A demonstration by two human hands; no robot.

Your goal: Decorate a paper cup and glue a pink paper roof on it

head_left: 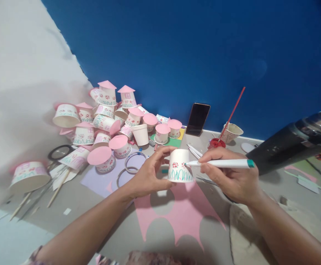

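Observation:
My left hand (pixel 154 171) grips a small white paper cup (pixel 180 158) turned upside down, thumb low and fingers behind it. Green grass strokes run around the cup's lower edge, with red flowers drawn above them. In my right hand (pixel 233 180) is a white felt-tip marker (pixel 226 163) with a green end. Its tip meets, or nearly meets, the cup's right side by the flowers. Below the cup lies a pink paper sheet (pixel 188 217) with round pieces cut out of it.
Many decorated cups with pink paper roofs (pixel 107 94) are piled at the left. A phone (pixel 198 118) leans on the blue wall. A dark flask (pixel 292 143) stands at the right, near a cup (pixel 232 132). Tape rings (pixel 132 162) lie on purple paper (pixel 96 184).

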